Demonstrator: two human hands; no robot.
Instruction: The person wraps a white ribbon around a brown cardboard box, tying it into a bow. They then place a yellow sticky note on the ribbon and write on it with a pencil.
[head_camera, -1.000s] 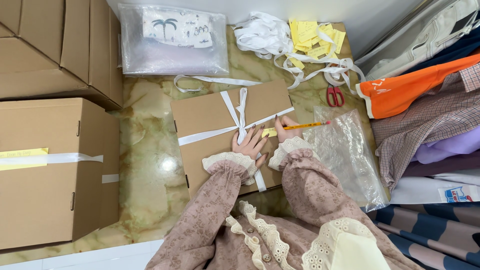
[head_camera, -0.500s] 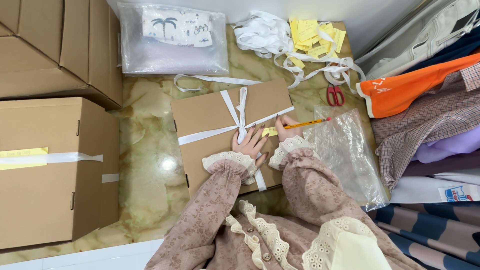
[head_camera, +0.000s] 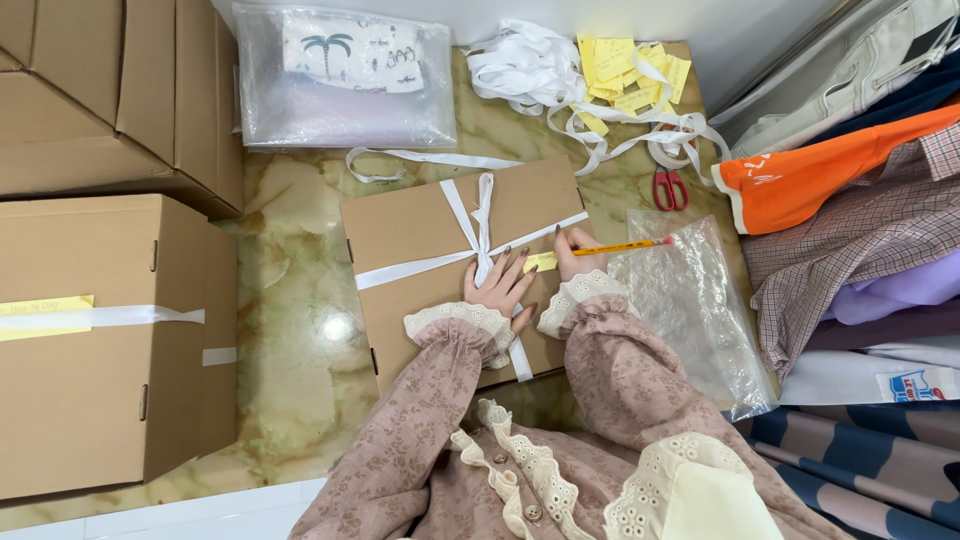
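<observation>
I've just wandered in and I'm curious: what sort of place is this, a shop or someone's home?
Probably a small clothing seller's packing corner. Cardboard boxes stand on the floor, folded garments are piled at the right, and the right hand holds a pencil over a ribbon-tied box.

Flat box (head_camera: 430, 225) lies under the left fingers (head_camera: 505, 270), ribbon (head_camera: 480, 235) crossing just beyond them; paper slip (head_camera: 540, 262) sits between both hands, pencil (head_camera: 620, 246) runs right from the right fingers (head_camera: 572, 245) over the plastic bag (head_camera: 690, 300), scissors (head_camera: 670, 188) further beyond, big carton (head_camera: 90, 340) well left
</observation>
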